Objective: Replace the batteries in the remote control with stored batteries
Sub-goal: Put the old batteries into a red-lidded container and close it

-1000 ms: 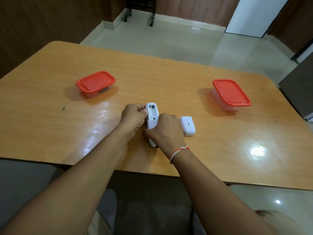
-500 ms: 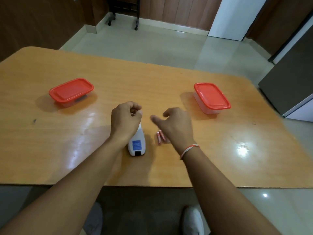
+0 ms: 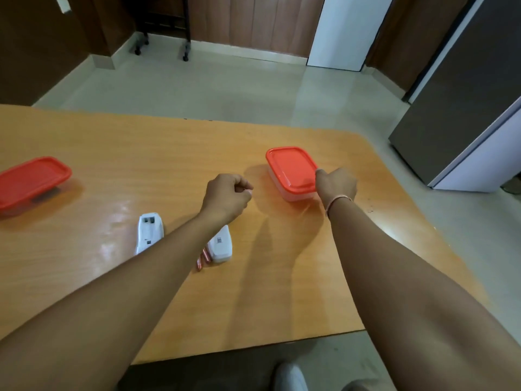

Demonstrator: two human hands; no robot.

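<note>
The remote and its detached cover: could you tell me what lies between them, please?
In the head view, the left forearm crosses between remote and cover; two batteries lie beside the cover.

Probably a home: wood-panelled walls (image 3: pixel 276 21), tiled floor (image 3: pixel 214 80), a fridge (image 3: pixel 465 103) beside the table (image 3: pixel 169 153).

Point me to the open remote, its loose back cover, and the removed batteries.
remote (image 3: pixel 149 232): head view, middle of its white back, below the open battery bay.
back cover (image 3: pixel 222 247): head view, centre of the white shell.
batteries (image 3: pixel 203 258): head view, on the reddish cells beside the cover.
</note>
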